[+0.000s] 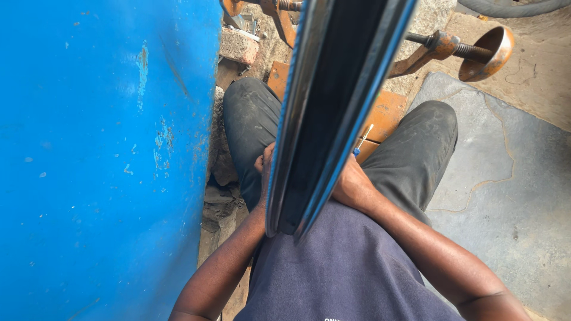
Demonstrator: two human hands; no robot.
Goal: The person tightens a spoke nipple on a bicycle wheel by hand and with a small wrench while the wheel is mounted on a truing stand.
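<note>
A black tyre with a blue-edged rim stands upright between my knees and runs from the top of the head view down to my lap. My left hand is pressed against its left side, mostly hidden behind it. On the right side, my right hand rests against the tyre and grips a thin tool with a blue handle and a light shaft. The fingers of both hands are largely hidden by the tyre.
A large blue painted wall or drum fills the left. An orange metal clamp with a threaded rod and round dish stands ahead on the right. An orange base plate lies under the tyre. Grey stone slabs cover the ground at right; rubble lies by the blue surface.
</note>
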